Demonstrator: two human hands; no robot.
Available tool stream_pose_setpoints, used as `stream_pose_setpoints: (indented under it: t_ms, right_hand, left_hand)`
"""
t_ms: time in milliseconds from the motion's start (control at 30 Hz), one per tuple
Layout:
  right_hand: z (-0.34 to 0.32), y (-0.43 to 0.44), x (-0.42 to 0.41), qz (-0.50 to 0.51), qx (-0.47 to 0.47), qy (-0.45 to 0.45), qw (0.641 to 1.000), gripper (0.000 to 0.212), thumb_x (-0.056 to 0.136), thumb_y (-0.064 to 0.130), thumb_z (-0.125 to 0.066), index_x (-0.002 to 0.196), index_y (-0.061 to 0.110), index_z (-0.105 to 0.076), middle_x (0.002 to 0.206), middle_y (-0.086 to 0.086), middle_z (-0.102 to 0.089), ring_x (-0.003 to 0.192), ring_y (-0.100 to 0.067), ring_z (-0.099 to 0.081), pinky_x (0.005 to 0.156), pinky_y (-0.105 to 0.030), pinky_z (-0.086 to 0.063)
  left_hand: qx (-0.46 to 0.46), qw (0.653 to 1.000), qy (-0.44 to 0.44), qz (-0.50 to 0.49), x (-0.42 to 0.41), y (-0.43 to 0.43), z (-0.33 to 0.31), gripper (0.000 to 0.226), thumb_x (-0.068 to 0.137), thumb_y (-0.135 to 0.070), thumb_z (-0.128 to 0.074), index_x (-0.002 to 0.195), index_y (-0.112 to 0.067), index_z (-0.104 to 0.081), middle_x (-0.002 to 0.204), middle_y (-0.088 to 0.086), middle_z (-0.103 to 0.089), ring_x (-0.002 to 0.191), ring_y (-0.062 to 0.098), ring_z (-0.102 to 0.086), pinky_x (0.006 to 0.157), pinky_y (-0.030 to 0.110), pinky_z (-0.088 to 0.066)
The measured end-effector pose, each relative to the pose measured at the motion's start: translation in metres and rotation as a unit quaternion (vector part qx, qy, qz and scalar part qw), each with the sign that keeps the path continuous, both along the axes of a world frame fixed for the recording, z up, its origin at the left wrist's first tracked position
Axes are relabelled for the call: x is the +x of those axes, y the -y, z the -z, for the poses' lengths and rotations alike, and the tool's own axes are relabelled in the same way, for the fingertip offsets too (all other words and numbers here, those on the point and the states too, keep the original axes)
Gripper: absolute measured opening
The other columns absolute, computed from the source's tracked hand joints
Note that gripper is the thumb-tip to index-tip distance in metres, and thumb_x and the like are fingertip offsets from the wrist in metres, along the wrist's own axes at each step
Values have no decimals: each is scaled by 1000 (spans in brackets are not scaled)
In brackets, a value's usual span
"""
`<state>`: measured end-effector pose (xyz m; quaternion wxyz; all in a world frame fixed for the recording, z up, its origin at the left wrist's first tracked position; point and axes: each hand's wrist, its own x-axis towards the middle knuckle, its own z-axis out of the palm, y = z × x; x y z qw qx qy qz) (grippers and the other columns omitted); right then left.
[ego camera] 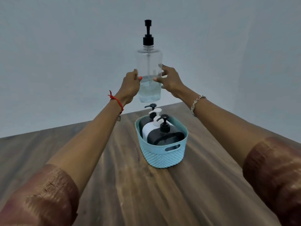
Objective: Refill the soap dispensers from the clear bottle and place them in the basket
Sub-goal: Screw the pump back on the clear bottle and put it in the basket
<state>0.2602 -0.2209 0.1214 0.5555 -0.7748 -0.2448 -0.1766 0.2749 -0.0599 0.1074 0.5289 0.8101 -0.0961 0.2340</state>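
A tall clear bottle with a black pump top is held upright in the air above the far end of the table, with clear liquid in its lower third. My left hand grips its left side and my right hand its right side. Below and in front of it stands a light blue basket. Inside the basket stand three soap dispensers in a row: a black one nearest me, a white one behind it, and another black one at the back.
The basket stands on a dark wooden table that runs toward a pale grey wall. The table's far edge lies just behind the basket.
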Motion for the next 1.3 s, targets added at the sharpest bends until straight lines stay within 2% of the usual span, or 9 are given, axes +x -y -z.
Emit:
stream_pose_setpoints:
  t_ms: [133,300,467,567,700,867,1067,1233,1300]
  right_hand:
    - [0,34,50,30,7,-24,999,52,85,-5,-59,133,7,-47,85,5,-53,93,-22,-51,86,-37,-51]
    - [19,57,108,48,-5,-48,998,50,83,-5,-58,131,7,-50,86,5,-55,94,-24,-53,92,-45,-50]
    - [54,68,160,68,-12,-79,995,51,83,-5,-58,132,9,-50,92,3,-57,94,-16,-51,76,-21,-48]
    - [74,69,188,65,-17,-95,993,49,84,-4,-57,131,9,-50,99,-1,-56,93,-14,-50,70,-13,-40]
    - [94,70,221,59,-15,-134,989,46,85,-3,-54,128,12,-52,99,1,-57,93,-15,-52,83,-25,-44]
    - [112,73,249,45,-3,-161,986,47,86,-6,-51,130,11,-49,96,5,-60,92,-13,-54,76,-10,-46]
    - [125,80,262,60,-13,-190,980,55,89,-5,-50,140,10,-36,118,-4,-56,106,-12,-49,95,-23,-40]
    - [118,79,262,47,-83,-224,970,50,91,2,-49,138,7,-34,122,-8,-55,115,-25,-53,101,-37,-44]
    - [128,80,274,53,-123,-255,958,64,90,12,-53,144,4,-20,141,-14,-44,129,-29,-44,107,-43,-39]
  left_hand:
    - [-2,996,-77,48,46,37,-9,35,97,-2,-31,66,-18,-29,69,1,-22,68,13,-20,68,26,-31]
    - [-7,981,-174,88,105,53,-3,27,99,-5,-35,73,-12,-39,80,2,-36,83,12,-41,85,24,-44]
    - [53,961,-254,100,168,58,15,23,94,3,-39,75,-7,-46,77,6,-41,79,19,-44,94,28,-45]
    - [33,938,-321,130,198,57,30,19,92,6,-35,97,-8,-47,85,8,-41,84,15,-41,79,15,-51]
    - [23,918,-369,143,230,54,51,30,93,2,-30,115,-9,-48,103,8,-38,96,15,-39,68,10,-53]
    - [21,905,-399,146,246,62,65,40,94,3,-28,128,-4,-47,95,-4,-61,100,9,-54,105,23,-39]
    - [30,894,-414,168,254,69,78,49,93,2,-31,141,-10,-33,147,7,-40,133,16,-40,112,28,-33]
    - [46,882,-431,187,244,70,69,38,101,-8,-31,138,-11,-39,118,-12,-47,122,10,-49,99,21,-38]
    - [48,871,-449,194,242,63,67,18,99,-15,-39,116,-16,-46,95,-17,-36,84,0,-47,80,21,-41]
